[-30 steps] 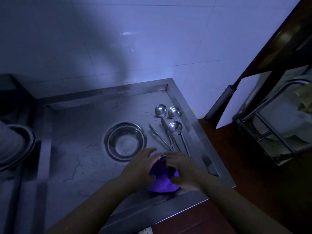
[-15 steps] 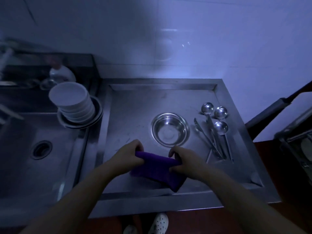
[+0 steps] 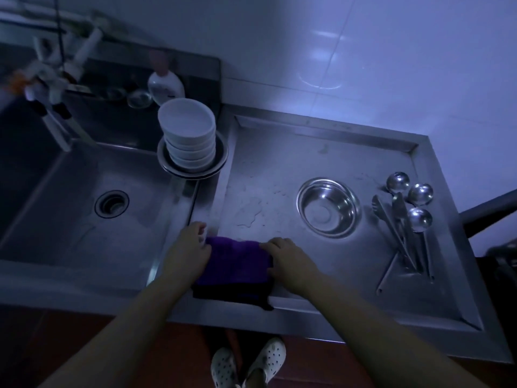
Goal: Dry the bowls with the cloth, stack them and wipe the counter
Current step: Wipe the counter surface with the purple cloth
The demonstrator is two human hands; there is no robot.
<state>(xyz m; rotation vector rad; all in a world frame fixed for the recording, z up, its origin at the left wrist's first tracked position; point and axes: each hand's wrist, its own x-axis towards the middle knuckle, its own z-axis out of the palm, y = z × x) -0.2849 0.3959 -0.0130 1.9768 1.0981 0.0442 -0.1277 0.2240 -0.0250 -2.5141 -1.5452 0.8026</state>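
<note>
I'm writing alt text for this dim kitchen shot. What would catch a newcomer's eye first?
The bright purple cloth at the counter's near edge stands out, with the left hand and right hand on its two ends. Next comes the tall stack of white bowls sitting in a metal dish beside the sink, then the empty round steel bowl mid-counter, with shiny steel ladles to its right.

Head view looks steeply down (close) at counter [image 3: 321, 152].

Faucet [image 3: 56, 71] blurred; cloth [image 3: 235, 261] edges hidden under hands.
</note>
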